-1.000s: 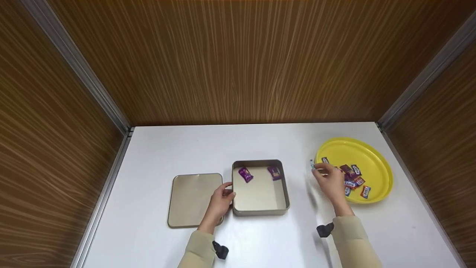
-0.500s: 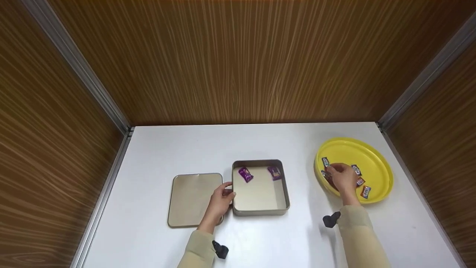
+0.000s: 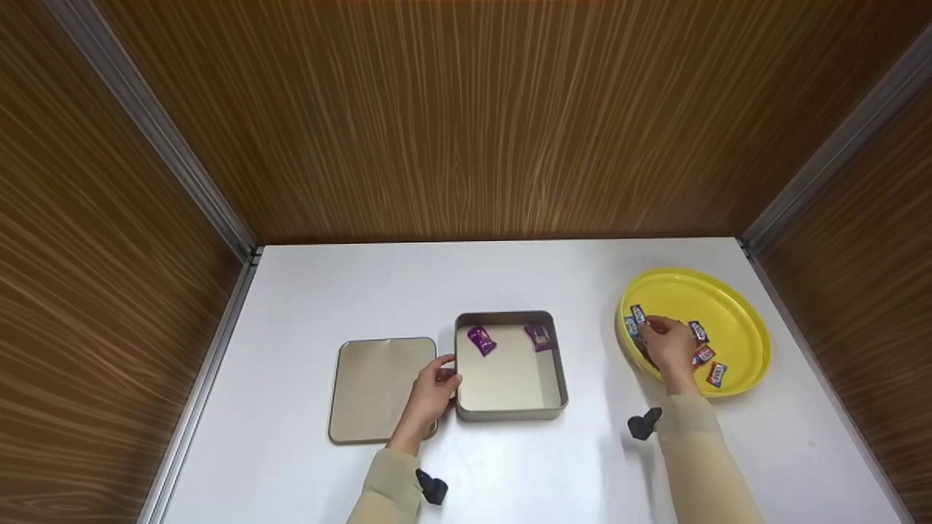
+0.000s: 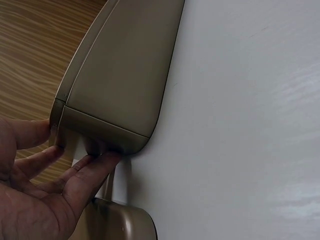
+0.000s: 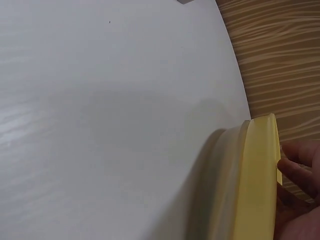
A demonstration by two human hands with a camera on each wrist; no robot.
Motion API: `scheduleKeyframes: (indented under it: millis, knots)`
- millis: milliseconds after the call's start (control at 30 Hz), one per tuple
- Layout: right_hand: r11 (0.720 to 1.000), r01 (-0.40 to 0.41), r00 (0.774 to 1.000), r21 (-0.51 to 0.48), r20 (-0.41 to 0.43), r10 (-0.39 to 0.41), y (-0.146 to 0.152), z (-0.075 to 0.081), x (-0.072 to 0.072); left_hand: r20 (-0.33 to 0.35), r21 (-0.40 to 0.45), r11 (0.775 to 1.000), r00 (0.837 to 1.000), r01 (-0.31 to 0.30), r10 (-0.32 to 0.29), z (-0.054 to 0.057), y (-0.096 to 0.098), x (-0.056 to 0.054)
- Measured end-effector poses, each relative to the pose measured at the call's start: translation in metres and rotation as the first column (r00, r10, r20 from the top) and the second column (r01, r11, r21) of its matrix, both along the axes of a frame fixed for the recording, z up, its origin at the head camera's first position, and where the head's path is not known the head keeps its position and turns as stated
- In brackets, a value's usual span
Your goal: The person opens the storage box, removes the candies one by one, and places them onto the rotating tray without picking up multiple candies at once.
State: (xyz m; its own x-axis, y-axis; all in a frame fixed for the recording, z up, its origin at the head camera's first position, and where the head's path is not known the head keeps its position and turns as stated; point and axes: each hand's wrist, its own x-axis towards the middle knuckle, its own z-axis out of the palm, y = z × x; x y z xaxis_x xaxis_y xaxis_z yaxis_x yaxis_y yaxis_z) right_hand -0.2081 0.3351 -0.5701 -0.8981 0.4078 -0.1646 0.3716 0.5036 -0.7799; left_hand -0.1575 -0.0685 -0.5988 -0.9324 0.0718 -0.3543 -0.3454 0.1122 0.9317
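An open square tin box (image 3: 510, 416) stands mid-table with two purple-wrapped candies, one (image 3: 481, 340) near the far left corner and one (image 3: 538, 338) near the far right. My left hand (image 3: 430, 395) grips its left wall, thumb by the rim and fingers against the outside, as the left wrist view also shows. Over on the right, my right hand (image 3: 670, 348) reaches into a round yellow tray (image 3: 728, 309), fingers bent down among small wrapped candies. Two blue-and-white candies, one of them a small bar (image 3: 638, 314), lie beside its fingertips. Whether the fingertips pinch a candy is hidden.
The tin's flat lid (image 3: 378, 393) lies left of the box, partly beneath the left wrist. Red-wrapped and dark-wrapped candies (image 3: 717, 374) lie in the tray's right part. Wood-grain panels (image 3: 466, 124) close the white table at the back and sides.
My right hand has moved right, from the tray's left edge into it. The small candy it pinched there now appears to lie inside the tray. My left hand and the box stay put.
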Motion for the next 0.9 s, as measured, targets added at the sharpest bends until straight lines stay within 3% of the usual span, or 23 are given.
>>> scheduleKeyframes:
  millis: [233,367,500,633,900]
  knots:
    - [0.996,-0.041,0.994,0.076,-0.102,0.049,-0.017,0.01,0.006,-0.001,0.005,1.0,1.0,0.003,-0.003,-0.001,-0.002,0.0]
    - [0.986,-0.088,0.974,0.145,-0.195,0.116,-0.035,0.013,0.008,-0.012,-0.003,1.0,1.0,0.005,-0.005,-0.001,-0.002,0.001]
    - [0.959,-0.167,0.93,0.228,-0.287,0.23,-0.06,0.012,0.01,-0.013,-0.003,1.0,1.0,0.008,-0.008,-0.001,-0.001,0.001]
    - [0.923,-0.257,0.88,0.286,-0.324,0.346,-0.089,0.011,0.013,-0.005,-0.002,1.0,1.0,0.006,-0.006,0.0,-0.001,0.001]
    - [0.827,-0.459,0.793,0.324,-0.27,0.546,-0.148,0.012,0.023,-0.012,0.01,1.0,1.0,0.013,-0.013,0.0,0.0,0.001]
